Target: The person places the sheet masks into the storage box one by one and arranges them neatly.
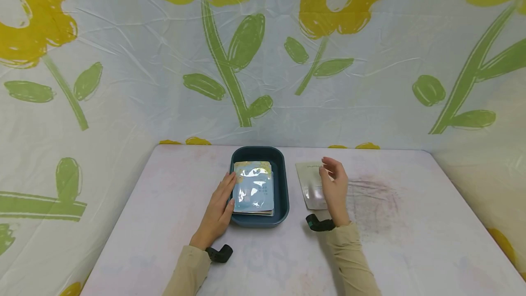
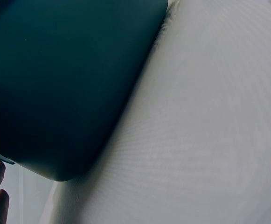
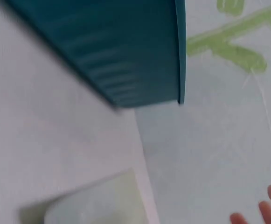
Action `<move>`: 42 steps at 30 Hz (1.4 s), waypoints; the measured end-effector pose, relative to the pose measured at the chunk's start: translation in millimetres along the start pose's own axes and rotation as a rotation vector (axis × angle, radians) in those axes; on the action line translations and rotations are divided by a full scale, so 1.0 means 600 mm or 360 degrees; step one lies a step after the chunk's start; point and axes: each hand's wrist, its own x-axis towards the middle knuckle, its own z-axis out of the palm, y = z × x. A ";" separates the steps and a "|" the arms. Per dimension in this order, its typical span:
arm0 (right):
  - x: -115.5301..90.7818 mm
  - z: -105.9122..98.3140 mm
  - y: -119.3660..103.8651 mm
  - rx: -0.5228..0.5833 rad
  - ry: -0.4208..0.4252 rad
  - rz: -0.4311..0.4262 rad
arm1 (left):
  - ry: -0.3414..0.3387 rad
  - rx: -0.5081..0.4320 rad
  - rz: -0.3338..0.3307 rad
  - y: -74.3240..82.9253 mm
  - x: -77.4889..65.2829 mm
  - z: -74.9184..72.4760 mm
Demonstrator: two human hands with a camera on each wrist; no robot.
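Note:
A dark teal rectangular tray [image 1: 281, 191] stands near the back of the table, its outer wall [image 2: 65, 84] filling much of the left wrist view. Inside lies a small stack of flat packets [image 1: 253, 191], a shiny light-blue one with yellow print on top. My left hand [image 1: 215, 211] rests along the tray's left rim, fingers fairly straight. To the right of the tray, a pale grey-green flat packet [image 1: 309, 186] lies on the table, partly hidden by my right hand [image 1: 336, 191]. That hand hovers over its right side, fingers loosely bent, nothing visible between them.
The white table [image 1: 271, 259] has a dark smudged patch [image 1: 374, 200] on its right side. A flower-printed cloth [image 1: 164, 86] hangs behind the table and along both sides. Dark wrist cameras [image 1: 221, 254] sit on both wrists.

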 end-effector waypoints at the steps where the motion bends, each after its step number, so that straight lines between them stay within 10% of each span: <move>1: 0.002 -0.004 0.009 -0.0040 0.0016 0.0039 | 0.0000 -0.0001 0.0002 0.000 0.000 0.000; 11: 0.008 -0.029 0.050 -0.0395 -0.0054 0.0393 | 0.0005 0.0002 0.0003 0.001 0.000 0.000; 27: 0.002 -0.030 0.075 -0.1038 -0.0435 0.0429 | -0.0002 0.0002 -0.0011 -0.001 -0.001 0.000; 42: -0.006 -0.022 0.075 -0.1145 -0.0343 0.0464 | 0.0015 0.0012 0.0001 -0.001 -0.001 0.002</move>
